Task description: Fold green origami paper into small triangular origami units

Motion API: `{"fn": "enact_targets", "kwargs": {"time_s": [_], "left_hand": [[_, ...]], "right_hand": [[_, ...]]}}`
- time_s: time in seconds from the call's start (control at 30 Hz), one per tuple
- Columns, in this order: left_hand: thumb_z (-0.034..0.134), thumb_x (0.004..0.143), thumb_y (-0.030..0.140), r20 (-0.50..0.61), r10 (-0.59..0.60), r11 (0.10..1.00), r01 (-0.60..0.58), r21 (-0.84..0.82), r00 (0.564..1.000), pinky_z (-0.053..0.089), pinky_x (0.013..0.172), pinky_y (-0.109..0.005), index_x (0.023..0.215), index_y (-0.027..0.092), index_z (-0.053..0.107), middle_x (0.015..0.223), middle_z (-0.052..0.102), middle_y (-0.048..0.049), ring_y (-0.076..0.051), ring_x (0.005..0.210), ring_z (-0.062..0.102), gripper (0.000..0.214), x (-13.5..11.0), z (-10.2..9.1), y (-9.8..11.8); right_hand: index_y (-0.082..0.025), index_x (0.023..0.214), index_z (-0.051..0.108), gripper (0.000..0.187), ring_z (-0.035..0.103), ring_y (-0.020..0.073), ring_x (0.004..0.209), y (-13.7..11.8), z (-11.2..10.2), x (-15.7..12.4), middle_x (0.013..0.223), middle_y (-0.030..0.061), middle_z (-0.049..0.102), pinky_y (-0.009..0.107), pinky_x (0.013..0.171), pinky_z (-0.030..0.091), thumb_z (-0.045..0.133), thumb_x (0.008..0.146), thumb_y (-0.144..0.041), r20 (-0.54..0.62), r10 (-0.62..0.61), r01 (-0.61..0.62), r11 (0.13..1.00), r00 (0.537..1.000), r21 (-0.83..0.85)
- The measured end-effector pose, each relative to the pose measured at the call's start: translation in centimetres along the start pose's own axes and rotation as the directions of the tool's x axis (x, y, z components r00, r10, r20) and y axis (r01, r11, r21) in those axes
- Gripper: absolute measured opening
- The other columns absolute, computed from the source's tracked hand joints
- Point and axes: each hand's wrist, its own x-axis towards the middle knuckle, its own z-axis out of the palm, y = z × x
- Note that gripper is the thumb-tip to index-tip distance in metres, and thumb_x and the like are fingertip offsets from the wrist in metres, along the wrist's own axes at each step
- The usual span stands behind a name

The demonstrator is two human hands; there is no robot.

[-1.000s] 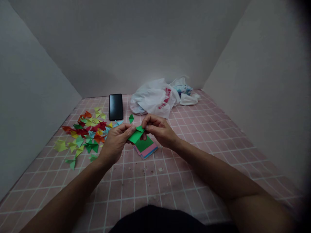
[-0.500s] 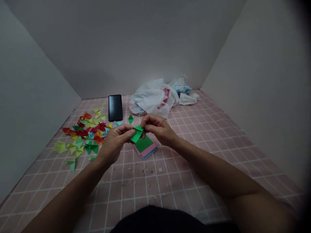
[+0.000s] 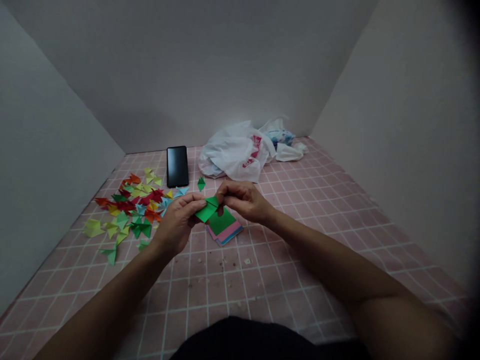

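Both my hands hold a small folded green paper above the pink tiled surface. My left hand pinches its left side with thumb and fingers. My right hand pinches its upper right corner, fingers curled. Directly beneath lies a small stack of coloured paper squares, green on top with pink and blue under it.
A scatter of several folded paper triangles in red, green, yellow and blue lies to the left. One green triangle sits alone near a black phone. A crumpled white plastic bag lies at the back by the grey walls.
My right hand has dropped slightly and its fingers have pressed down on the green paper's top corner; the left hand has barely moved.
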Motion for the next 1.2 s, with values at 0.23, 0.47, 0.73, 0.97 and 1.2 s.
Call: {"fn": "enact_targets", "kwargs": {"time_s": [0.23,0.47,0.73,0.97,1.2], "left_hand": [[0.074,0.071,0.034,-0.019,0.041,0.998,-0.04,0.048,0.999,0.043,0.05,-0.022,0.074,0.017,0.071,0.069,0.061,-0.0007,-0.013,0.06,0.052,0.018,-0.03,-0.09,0.05],[0.077,0.073,0.041,0.005,0.039,0.989,-0.039,0.143,0.999,0.038,0.051,-0.019,0.071,0.014,0.068,0.063,0.057,0.0007,-0.009,0.056,0.047,0.028,-0.18,0.1,0.3],[0.078,0.074,0.04,0.041,0.089,0.98,-0.095,0.176,0.995,0.041,0.052,-0.02,0.071,0.014,0.067,0.061,0.057,0.0017,-0.008,0.054,0.048,0.029,0.05,-0.09,0.0],[0.073,0.083,0.039,0.054,0.185,0.933,-0.192,0.303,0.981,0.043,0.057,-0.021,0.077,0.015,0.07,0.067,0.06,0.0008,-0.01,0.059,0.051,0.025,0.08,-0.48,-0.12],[0.07,0.084,0.037,0.016,0.291,0.865,-0.27,0.424,0.957,0.044,0.058,-0.023,0.077,0.016,0.069,0.069,0.062,0.0004,-0.012,0.063,0.054,0.022,0.07,-0.48,0.04]], "right_hand": [[-0.017,0.079,0.059,0.015,0.062,0.0106,0.061,0.11,0.13,-0.13,0.066,-0.002,0.062,0.022,0.059,0.049,0.049,0.081,-0.006,0.008,-0.044,0.044,0.992,0.999,-0.119],[-0.017,0.079,0.06,0.018,0.062,0.0101,0.062,0.07,0.32,-0.22,0.067,-0.0023,0.063,0.021,0.059,0.049,0.047,0.079,-0.005,0.01,-0.035,0.036,0.985,0.999,-0.168],[-0.017,0.079,0.059,0.016,0.065,0.0098,0.062,0.28,0.46,-0.22,0.069,-0.0028,0.062,0.022,0.06,0.051,0.048,0.081,-0.006,-0.032,-0.042,0.037,0.991,0.999,-0.131],[-0.018,0.088,0.056,0.008,0.066,0.0101,0.061,0.44,0.49,0.06,0.069,-0.0037,0.061,0.023,0.061,0.053,0.054,0.084,-0.012,-0.056,0.05,-0.047,0.998,0.997,0.051],[-0.016,0.093,0.058,0.019,0.066,0.0098,0.056,0.7,-0.07,0.26,0.069,-0.0017,0.065,0.021,0.057,0.054,0.056,0.094,-0.034,-0.097,0.222,-0.203,0.963,0.97,0.179]]}}
